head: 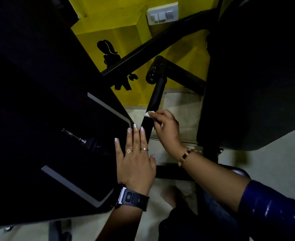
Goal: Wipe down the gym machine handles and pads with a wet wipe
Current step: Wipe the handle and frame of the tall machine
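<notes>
White wet wipe (147, 114), pinched in the right hand (167, 129), meets the black handle bar (158, 91) while the flat, unclenched left hand (136, 162) steadies the pad (56, 84): wiping looks underway, pads probably remaining.

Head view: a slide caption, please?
Right hand holds a wet wipe to the black handle; left hand flat on the pad.

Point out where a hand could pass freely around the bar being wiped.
Pale floor shows open between the black bar and the right pad, past the right hand with its wipe. Crowded: the narrow wedge between bar and left panel, where the left hand lies flat.
</notes>
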A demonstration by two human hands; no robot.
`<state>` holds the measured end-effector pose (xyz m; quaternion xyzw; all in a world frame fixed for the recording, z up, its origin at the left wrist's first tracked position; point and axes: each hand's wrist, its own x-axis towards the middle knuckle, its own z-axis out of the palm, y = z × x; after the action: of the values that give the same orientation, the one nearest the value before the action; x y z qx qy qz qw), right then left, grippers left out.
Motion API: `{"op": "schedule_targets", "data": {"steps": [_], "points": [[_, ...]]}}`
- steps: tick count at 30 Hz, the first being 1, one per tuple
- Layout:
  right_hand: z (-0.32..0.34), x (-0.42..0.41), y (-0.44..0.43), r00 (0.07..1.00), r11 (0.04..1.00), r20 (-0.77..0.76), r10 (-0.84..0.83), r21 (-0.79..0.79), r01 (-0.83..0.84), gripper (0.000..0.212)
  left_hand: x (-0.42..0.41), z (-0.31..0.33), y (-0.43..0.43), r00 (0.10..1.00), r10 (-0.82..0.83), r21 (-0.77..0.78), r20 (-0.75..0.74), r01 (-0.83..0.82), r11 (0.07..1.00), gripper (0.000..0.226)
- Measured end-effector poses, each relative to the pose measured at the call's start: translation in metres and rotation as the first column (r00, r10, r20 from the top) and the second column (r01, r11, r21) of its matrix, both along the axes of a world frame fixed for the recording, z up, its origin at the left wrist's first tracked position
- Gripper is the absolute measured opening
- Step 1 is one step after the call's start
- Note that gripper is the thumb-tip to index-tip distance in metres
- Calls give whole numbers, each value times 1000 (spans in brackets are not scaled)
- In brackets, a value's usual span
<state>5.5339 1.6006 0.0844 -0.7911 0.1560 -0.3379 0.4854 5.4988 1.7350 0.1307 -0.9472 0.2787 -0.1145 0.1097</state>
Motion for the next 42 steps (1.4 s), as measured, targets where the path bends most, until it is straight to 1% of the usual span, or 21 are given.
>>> {"op": "schedule_targets", "data": {"steps": [2,5,7,9,11,13,14,16,18,21,22,24,28,30,32,34,36,38,40,42], "points": [[-4,-1,-5,1000,1000,-12,-11,8,11,32,-1,3,-7,1000,20,30,-14,-19,999,88],[-1,19,-25,994,992,-62,-94,76,99,28,0,6,-24,997,28,53,-73,-25,998,87],[3,35,-38,990,984,-35,-135,116,138,26,1,5,-37,988,70,87,-141,-58,995,87],[8,43,-40,991,983,-8,-132,127,132,27,2,4,-49,982,104,102,-159,-89,991,87],[10,40,-35,995,992,27,-97,81,95,29,4,3,-59,974,137,133,-179,-114,984,85],[4,28,-30,999,1000,46,-12,8,11,30,7,2,-68,964,178,196,-200,-138,971,83],[-1,22,-29,999,999,37,27,-24,-26,31,9,2,-72,959,190,222,-208,-143,964,83],[-9,19,-34,999,998,-4,39,-53,-39,29,12,2,-78,955,196,240,-221,-141,960,85],[-10,30,-43,999,999,-19,-34,-23,34,28,15,1,-81,956,194,265,-222,-132,955,86],[-4,59,-56,984,983,27,-176,54,175,30,22,1,-88,957,203,329,-205,-128,936,89],[-2,69,-60,979,977,20,-202,80,200,30,26,2,-91,956,206,348,-209,-124,929,89],[3,81,-62,980,976,0,-199,91,198,30,33,3,-95,951,210,370,-228,-115,922,88],[-1,67,-45,988,989,52,-144,-23,146,27,37,3,-95,948,183,357,-259,-82,930,87],[-9,51,-39,991,994,77,-105,-36,108,26,37,2,-94,946,164,324,-280,-68,944,85],[-13,47,-44,991,994,85,-102,-28,105,26,39,3,-93,942,158,285,-298,-70,956,86],[-10,60,-56,988,990,65,-138,-17,139,29,41,4,-95,939,159,283,-305,-70,956,89],[-4,80,-68,984,982,-19,-177,71,178,32,44,6,-96,933,169,293,-317,-73,953,90],[1,94,-73,980,973,-51,-194,115,199,31,44,6,-97,934,175,296,-312,-79,952,91],[2,97,-70,981,980,-45,-191,42,193,29,44,4,-96,941,165,303,-297,-71,950,91],[-4,88,-63,991,988,-1,-136,-69,135,31,44,2,-94,949,154,317,-275,-61,946,89]]}}
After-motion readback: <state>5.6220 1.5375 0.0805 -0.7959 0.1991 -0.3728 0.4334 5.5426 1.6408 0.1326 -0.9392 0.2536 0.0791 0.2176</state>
